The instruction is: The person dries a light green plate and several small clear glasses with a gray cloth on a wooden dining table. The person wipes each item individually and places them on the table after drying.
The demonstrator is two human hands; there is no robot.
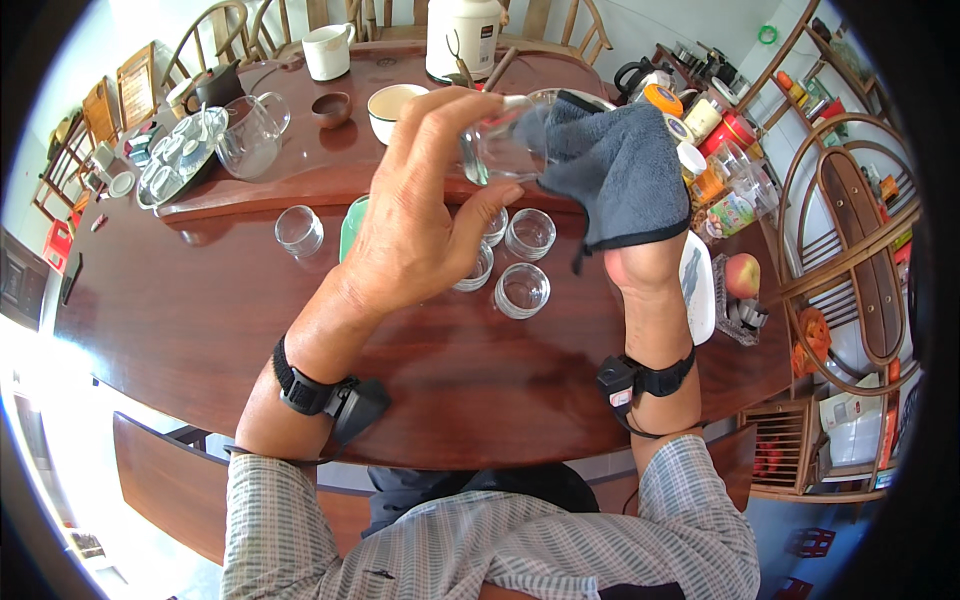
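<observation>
My left hand [420,210] grips a clear glass cup [504,150] between the thumb and fingers, raised above the table. Over my right hand [646,264] drapes a dark grey cloth [626,169]; it hides the fingers and meets the cup's right side. Below the raised cup, several small glass cups stand on the dark red wooden table [442,367], among them a front cup [522,291] and one behind it [530,234]. My left hand partly covers others there. Another glass cup [298,231] stands apart to the left. A green tray [352,226] shows behind my left wrist.
On the raised tea board [315,161] are a glass pitcher [251,139], a brown bowl [331,110], a cream bowl [386,109] and a white mug [328,54]. A metal tray [150,196] of small cups lies left. Jars [727,135] and a white tray [699,289] line the right.
</observation>
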